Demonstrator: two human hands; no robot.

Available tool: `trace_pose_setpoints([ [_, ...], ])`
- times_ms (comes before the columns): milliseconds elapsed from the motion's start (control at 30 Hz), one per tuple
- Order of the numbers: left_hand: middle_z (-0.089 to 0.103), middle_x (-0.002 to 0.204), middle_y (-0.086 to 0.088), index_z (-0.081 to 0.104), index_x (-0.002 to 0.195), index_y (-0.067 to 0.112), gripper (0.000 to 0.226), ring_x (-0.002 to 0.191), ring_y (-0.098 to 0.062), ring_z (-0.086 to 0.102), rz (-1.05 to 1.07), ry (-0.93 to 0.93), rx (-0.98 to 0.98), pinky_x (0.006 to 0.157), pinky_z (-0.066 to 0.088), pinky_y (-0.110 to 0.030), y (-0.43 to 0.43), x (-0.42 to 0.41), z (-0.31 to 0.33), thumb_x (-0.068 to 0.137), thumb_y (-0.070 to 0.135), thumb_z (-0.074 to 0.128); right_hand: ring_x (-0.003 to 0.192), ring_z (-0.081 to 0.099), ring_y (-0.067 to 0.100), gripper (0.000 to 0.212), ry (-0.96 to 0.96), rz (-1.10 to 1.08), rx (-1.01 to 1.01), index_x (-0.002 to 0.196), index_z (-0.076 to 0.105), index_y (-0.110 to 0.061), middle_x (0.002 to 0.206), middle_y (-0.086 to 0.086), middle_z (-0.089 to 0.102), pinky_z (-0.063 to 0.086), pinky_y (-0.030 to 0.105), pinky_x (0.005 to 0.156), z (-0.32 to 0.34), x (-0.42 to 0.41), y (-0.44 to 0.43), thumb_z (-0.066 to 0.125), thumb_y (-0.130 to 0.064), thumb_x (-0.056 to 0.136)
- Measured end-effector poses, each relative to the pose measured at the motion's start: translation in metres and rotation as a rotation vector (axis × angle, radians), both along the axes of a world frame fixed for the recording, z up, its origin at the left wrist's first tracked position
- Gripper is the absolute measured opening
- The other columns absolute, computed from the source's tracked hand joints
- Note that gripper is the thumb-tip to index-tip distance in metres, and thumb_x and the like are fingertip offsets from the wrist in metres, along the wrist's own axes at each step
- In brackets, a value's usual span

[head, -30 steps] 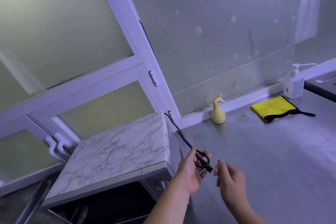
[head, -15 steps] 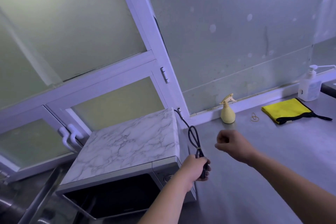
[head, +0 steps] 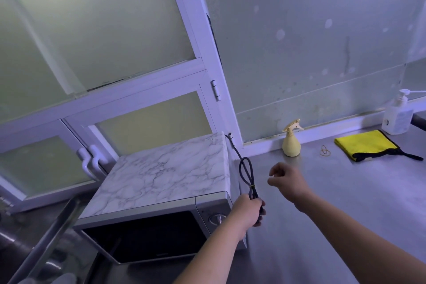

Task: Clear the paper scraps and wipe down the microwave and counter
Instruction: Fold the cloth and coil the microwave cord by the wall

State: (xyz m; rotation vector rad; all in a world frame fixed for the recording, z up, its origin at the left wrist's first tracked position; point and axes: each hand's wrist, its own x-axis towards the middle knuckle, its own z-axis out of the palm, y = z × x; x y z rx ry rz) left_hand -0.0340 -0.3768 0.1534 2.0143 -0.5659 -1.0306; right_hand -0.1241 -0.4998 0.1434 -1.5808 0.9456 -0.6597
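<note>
Frosted window [head: 92,41] in a white frame fills the upper left; a grey tabletop [head: 345,210] runs from it to the right along a stained wall. The microwave [head: 166,175], marble-patterned on top with a dark door facing me, stands at the left end of the tabletop, its back near the window. A folded yellow cloth [head: 366,144] with a black edge lies at the far right, and a clear pump bottle [head: 397,117] stands just behind it. A pale yellow spray bottle [head: 291,143] stands by the wall between microwave and cloth. My left hand [head: 247,212], beside the microwave's front right corner, is curled round the black cord [head: 247,173], whose tied loop rises above my fist. My right hand [head: 288,182] hovers just right of the loop, fingers curled in, nothing visible in it. A rubber band [head: 325,150] lies between spray bottle and cloth.
</note>
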Motion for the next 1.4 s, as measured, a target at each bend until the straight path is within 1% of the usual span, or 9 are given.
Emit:
trace_pose_setpoints([
  [200,0.066,0.085,-0.005,0.059,0.097,0.014,0.015,0.07,-0.018,0.057,0.015,-0.119,0.015,0.066,0.054,-0.032,0.008,0.002,-0.019,0.098,0.019,0.044,0.072,0.056,0.024,0.008,-0.129,-0.056,0.217,0.085,0.065,-0.005,0.081,0.014,0.06,0.044,0.034,0.068,-0.017,-0.007,0.004,0.063,0.001,0.089],
  [267,0.069,0.095,-0.007,0.059,0.101,0.014,0.02,0.082,-0.026,0.063,-0.039,-0.253,0.027,0.079,0.054,-0.039,0.01,0.001,-0.025,0.098,0.024,0.042,0.077,0.062,0.024,0.009,-0.096,0.045,0.293,0.091,0.068,-0.006,0.088,0.014,0.067,0.048,0.032,0.069,-0.021,-0.006,0.019,0.068,-0.015,0.092],
  [367,0.067,0.115,-0.009,0.054,0.121,0.016,0.03,0.103,-0.029,0.064,-0.156,-0.551,0.147,0.075,0.046,-0.035,0.008,-0.005,-0.029,0.101,0.03,0.035,0.082,0.063,0.022,0.023,-0.023,0.16,0.345,0.093,0.074,-0.01,0.093,0.011,0.071,0.047,0.031,0.07,-0.021,0.004,0.039,0.072,-0.033,0.09],
  [633,0.066,0.113,0.0,0.056,0.118,0.025,0.035,0.106,-0.026,0.063,-0.427,-0.77,0.174,0.08,0.05,-0.035,0.014,-0.015,-0.015,0.089,0.044,0.055,0.067,0.054,0.025,0.01,0.046,0.028,0.36,0.078,0.064,0.001,0.072,0.014,0.055,0.046,0.032,0.06,-0.023,0.02,0.029,0.067,-0.004,0.086],
  [867,0.063,0.094,0.022,0.07,0.102,0.027,0.012,0.093,0.003,0.058,-0.153,-0.777,-0.357,0.082,0.049,-0.019,0.055,0.028,0.02,0.095,0.026,0.06,0.068,0.065,0.028,0.009,0.127,-0.055,0.538,0.092,0.067,0.007,0.078,0.018,0.064,0.053,0.029,0.046,-0.068,0.018,0.006,0.064,-0.002,0.093],
  [933,0.063,0.1,0.023,0.071,0.099,0.024,0.012,0.103,-0.001,0.057,-0.036,-0.839,-0.44,0.089,0.049,-0.026,0.072,0.049,0.027,0.092,0.017,0.067,0.065,0.065,0.028,0.012,0.184,-0.091,0.536,0.081,0.065,0.005,0.074,0.017,0.064,0.052,0.03,0.044,-0.085,0.025,0.001,0.062,0.001,0.092],
  [1033,0.059,0.131,-0.005,0.068,0.116,0.012,0.033,0.129,-0.026,0.048,0.2,-1.031,-0.413,0.108,0.039,-0.044,0.094,0.086,0.025,0.084,0.011,0.076,0.059,0.061,0.027,0.025,0.299,-0.119,0.492,0.064,0.055,-0.006,0.066,0.012,0.06,0.052,0.03,0.055,-0.104,0.038,-0.003,0.058,0.007,0.085],
  [1200,0.001,0.165,-0.006,0.023,0.151,0.035,0.095,0.148,-0.03,0.016,0.665,-0.745,-0.213,0.114,0.026,-0.048,0.135,0.14,0.0,0.077,0.037,0.082,0.081,0.062,0.024,0.017,0.294,-0.079,0.469,0.083,0.059,-0.016,0.091,0.009,0.063,0.059,0.041,0.085,-0.139,0.054,-0.011,0.059,-0.002,0.092],
  [1400,-0.019,0.162,0.016,0.002,0.155,0.042,0.126,0.151,-0.017,0.009,0.779,-0.395,-0.282,0.115,0.032,-0.051,0.151,0.159,-0.029,0.061,0.065,0.083,0.082,0.056,0.026,0.037,0.426,0.034,0.367,0.12,0.067,0.001,0.096,0.014,0.061,0.049,0.03,0.069,-0.163,0.075,-0.015,0.047,0.011,0.091],
])
